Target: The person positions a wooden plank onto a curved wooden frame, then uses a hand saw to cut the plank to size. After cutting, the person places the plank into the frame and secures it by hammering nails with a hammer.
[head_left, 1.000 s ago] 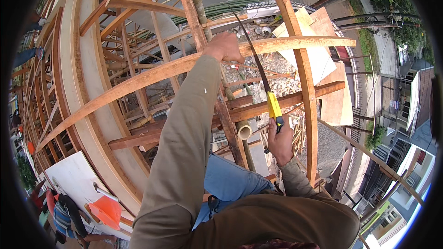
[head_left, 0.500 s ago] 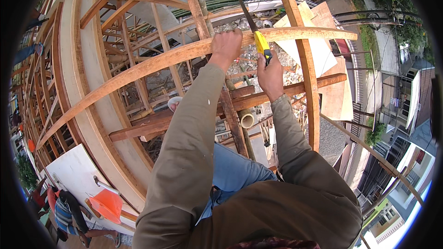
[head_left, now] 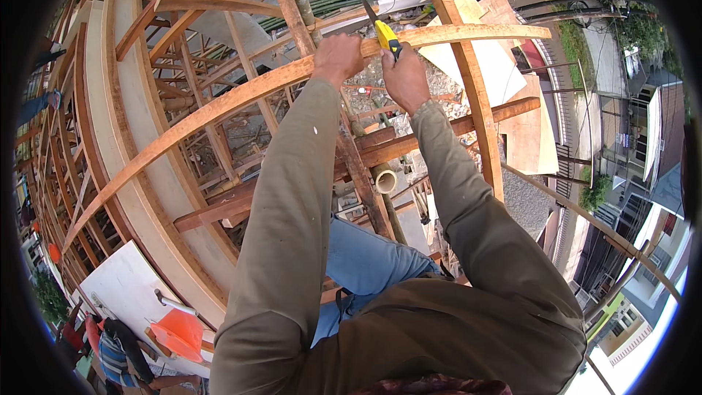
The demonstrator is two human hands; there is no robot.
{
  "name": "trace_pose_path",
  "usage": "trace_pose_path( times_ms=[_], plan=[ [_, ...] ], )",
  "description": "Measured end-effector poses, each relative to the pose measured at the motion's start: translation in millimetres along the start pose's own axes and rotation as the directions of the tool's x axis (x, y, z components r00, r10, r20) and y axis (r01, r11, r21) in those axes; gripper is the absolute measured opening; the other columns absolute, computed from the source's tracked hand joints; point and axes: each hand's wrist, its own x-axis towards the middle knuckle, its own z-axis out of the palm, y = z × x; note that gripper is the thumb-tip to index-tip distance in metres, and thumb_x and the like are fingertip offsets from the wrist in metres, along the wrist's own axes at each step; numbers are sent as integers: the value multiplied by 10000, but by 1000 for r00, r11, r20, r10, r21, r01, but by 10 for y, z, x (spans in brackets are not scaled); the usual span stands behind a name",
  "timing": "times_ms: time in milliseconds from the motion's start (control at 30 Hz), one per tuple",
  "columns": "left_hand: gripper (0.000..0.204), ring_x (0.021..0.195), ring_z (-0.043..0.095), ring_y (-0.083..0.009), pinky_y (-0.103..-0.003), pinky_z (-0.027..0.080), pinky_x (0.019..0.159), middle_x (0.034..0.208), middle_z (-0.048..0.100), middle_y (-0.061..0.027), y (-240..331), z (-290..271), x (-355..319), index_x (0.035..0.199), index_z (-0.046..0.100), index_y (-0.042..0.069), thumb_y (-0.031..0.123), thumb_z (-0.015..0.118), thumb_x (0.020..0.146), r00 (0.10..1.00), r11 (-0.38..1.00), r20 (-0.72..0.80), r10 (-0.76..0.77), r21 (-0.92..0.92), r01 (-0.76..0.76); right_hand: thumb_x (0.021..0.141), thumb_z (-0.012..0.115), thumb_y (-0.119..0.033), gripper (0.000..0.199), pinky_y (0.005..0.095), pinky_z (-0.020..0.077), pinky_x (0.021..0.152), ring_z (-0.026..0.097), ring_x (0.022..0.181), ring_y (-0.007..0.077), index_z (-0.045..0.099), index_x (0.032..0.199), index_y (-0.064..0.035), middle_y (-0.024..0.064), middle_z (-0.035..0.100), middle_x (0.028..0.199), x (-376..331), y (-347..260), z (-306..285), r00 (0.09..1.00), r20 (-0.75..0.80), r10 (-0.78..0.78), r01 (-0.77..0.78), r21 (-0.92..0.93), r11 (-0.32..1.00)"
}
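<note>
A long wooden beam (head_left: 219, 104) runs across in front of me, bowed by the lens. My left hand (head_left: 338, 57) is closed over it, fingers wrapped round its far side. Just to the right, my right hand (head_left: 405, 78) grips the black and yellow handle of a hand saw (head_left: 386, 34). The saw's dark blade points forward and slightly left, past the beam's far side. Its handle is at the beam, close to my left hand. Where the teeth meet the wood cannot be made out.
An upright timber (head_left: 459, 51) crosses the beam on the right. Below lie plywood sheets (head_left: 530, 135), rubble and a bamboo pole (head_left: 385, 181). At lower left are a white board (head_left: 121, 278), a hammer (head_left: 174, 301), an orange object (head_left: 178, 334) and another person (head_left: 121, 355). Timber framing stands left.
My right hand has pushed the saw forward, bringing the handle nearer the beam. My left hand keeps its hold on the wood. The whole view has shifted slightly.
</note>
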Motion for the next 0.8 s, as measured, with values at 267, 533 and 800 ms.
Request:
trace_pose_path(
  times_ms=[267, 533, 800],
  plan=[
    [401, 974, 740, -336, -430, 590, 859, 1010, 762, -172, -135, 80, 55, 1019, 774, 74, 429, 766, 832, 998, 998, 16, -59, 23, 59, 1036, 562, -161, 222, 385, 505, 625, 663, 675, 250, 586, 1099, 51, 170, 649, 744, -1116, 246, -530, 992, 118, 35, -59, 204, 977],
    [392, 1005, 733, -337, -435, 585, 870, 1057, 757, -179, -273, -176, -12, 1032, 771, 72, 412, 766, 836, 1000, 1000, 5, -10, 5, 10, 1008, 589, -114, 218, 417, 553, 706, 739, 798, 320, 561, 1172, 27, 243, 694, 836, -1411, 126, -670, 968, 224, 112, -136, 92, 986],
    [411, 1002, 737, -322, -428, 589, 859, 1034, 765, -155, 27, -142, 45, 1043, 774, 85, 441, 765, 838, 1000, 1000, 26, -14, -14, 14, 990, 619, -216, 281, 512, 517, 671, 662, 799, 504, 570, 1089, 42, 275, 678, 833, 5, 62, 1, 1000, 18, 2, -2, 2, 1000]
  ],
)
